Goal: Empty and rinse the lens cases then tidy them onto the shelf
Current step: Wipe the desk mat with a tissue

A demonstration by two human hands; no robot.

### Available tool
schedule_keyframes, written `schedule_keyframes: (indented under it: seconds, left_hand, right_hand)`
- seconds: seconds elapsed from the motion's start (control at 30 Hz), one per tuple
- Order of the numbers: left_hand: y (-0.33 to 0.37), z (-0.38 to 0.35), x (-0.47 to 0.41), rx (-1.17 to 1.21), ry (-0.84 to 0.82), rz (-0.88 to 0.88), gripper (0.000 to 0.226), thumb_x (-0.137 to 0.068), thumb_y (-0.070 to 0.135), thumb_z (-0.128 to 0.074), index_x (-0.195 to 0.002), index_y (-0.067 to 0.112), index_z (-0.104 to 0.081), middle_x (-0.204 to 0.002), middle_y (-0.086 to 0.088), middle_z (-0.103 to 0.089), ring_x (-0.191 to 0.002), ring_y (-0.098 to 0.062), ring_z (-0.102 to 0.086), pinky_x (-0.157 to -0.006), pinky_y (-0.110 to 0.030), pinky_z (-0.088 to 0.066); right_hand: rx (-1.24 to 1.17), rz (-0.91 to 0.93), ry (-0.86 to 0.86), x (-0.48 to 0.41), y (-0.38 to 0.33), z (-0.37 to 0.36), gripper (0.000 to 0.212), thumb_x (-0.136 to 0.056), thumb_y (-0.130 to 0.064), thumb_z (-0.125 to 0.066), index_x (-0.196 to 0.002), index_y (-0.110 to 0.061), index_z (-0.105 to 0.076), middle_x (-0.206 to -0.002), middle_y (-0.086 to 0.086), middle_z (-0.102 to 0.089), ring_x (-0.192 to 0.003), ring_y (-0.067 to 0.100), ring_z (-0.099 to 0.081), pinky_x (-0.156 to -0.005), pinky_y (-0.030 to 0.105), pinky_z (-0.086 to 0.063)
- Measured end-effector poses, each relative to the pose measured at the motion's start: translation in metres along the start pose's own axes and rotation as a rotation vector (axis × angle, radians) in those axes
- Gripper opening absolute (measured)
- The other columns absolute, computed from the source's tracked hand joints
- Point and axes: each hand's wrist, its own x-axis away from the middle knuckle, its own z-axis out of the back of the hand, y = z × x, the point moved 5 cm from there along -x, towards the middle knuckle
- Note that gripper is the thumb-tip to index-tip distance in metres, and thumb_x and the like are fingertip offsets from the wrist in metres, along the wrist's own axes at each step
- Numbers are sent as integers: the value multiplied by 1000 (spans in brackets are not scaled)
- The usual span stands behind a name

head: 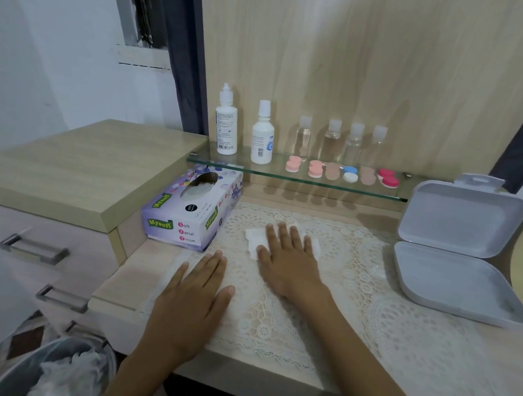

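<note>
Several lens cases stand in a row on the glass shelf (340, 186): a pink pair (293, 164), a second pink one (315, 168), a tan one (332, 171), a blue and white one (350, 174), another tan one (367, 175) and a red one (388, 178). My right hand (290, 254) lies flat with straight fingers on a white tissue (255, 243) spread on the lace mat (357, 265). My left hand (193, 297) rests flat on the mat's left edge, holding nothing.
Two white solution bottles (227, 122) (262, 135) and several small clear bottles (332, 141) stand at the back of the shelf. A tissue box (192, 215) sits left of the mat. An open grey plastic box (455, 255) lies at the right. A bin (57, 369) with tissues stands below left.
</note>
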Motion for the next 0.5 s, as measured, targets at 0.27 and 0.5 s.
schedule_keyframes:
  seconds: [0.27,0.5]
  left_hand:
    - [-1,-1,1,-2,21,-3,89,-85,63,17,-149,17,-23,-156,5,-22,-142,-4,-18,-114,-28,-5]
    - [-2,-1,2,27,21,8,95,-77,65,26,-151,20,-13,-158,9,-12,-143,1,-6,-114,-24,4]
  right_hand:
    - [-37,148,22,68,-25,-4,63,-95,-55,2,-151,-29,10,-158,-4,18,-143,15,23,-114,35,19]
    - [-6,154,-27,122,9,5,56,-90,-53,7,-144,-45,20,-151,-20,30,-134,-2,35,-113,30,18]
